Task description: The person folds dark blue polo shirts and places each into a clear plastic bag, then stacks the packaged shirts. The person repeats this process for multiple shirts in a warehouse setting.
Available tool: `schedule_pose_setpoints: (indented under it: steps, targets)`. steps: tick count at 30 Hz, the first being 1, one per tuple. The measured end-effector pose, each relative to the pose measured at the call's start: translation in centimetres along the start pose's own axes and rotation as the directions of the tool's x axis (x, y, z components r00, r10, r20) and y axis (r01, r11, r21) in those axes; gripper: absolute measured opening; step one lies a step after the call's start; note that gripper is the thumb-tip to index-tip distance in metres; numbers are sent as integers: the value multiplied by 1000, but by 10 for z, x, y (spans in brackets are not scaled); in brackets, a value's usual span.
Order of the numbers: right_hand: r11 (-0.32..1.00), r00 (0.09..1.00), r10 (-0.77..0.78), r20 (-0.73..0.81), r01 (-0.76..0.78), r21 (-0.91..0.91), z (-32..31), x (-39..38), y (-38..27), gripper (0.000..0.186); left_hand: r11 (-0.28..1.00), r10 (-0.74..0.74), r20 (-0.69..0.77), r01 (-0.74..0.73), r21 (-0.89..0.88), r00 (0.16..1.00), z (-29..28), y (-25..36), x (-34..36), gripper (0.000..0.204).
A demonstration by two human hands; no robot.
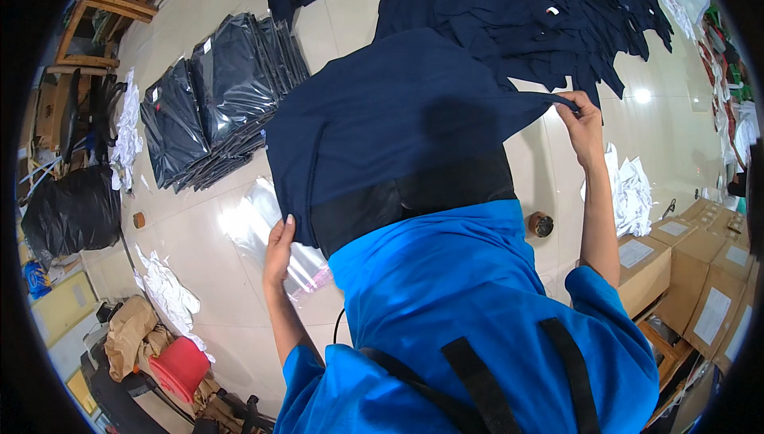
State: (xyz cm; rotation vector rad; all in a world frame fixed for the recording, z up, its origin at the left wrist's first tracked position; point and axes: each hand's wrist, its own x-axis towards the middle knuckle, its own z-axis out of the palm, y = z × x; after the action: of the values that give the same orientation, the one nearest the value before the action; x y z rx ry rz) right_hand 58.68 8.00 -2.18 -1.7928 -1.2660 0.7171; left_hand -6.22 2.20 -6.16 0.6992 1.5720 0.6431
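A dark navy fabric garment (382, 123) is spread over my lap, above my black lower clothing and blue top. My left hand (278, 251) grips its lower left edge, with the thumb on the cloth. My right hand (579, 119) is closed on a narrow part of it at the upper right, pulled out to the side. Clear plastic bags (259, 227) lie on the floor just past my left hand. Part of the garment is in shadow.
Stacks of bagged dark garments (219, 84) sit upper left; loose navy pieces (493, 12) lie top right. White scraps (167, 291) are at both sides. Cardboard boxes (688, 275) line the lower right, a red tub (179, 366) the lower left. A small round object (539, 224) stands on the tiles.
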Motion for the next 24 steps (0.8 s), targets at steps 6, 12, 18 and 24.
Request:
schedule_pose_setpoints:
  steps: [6, 12, 18, 24]
  targets:
    - [982, 984, -169, -57, 173, 72, 1, 14, -23, 13, 771, 508, 189, -345, -535, 840, -42, 82, -35, 47]
    - [930, 995, -56, -81, 81, 359, 17, 41, -35, 17, 756, 427, -223, -481, -444, 876, 1, 193, 34, 50]
    - [818, 990, 65, -127, 20, 574, 22, 41, -40, 26, 817, 533, -282, -399, 417, 798, 25, 35, 121, 71]
    - [841, 988, 38, -151, 50, 538, 21, 44, -40, 30, 782, 213, 1, -170, -599, 977, 23, -52, 126, 84]
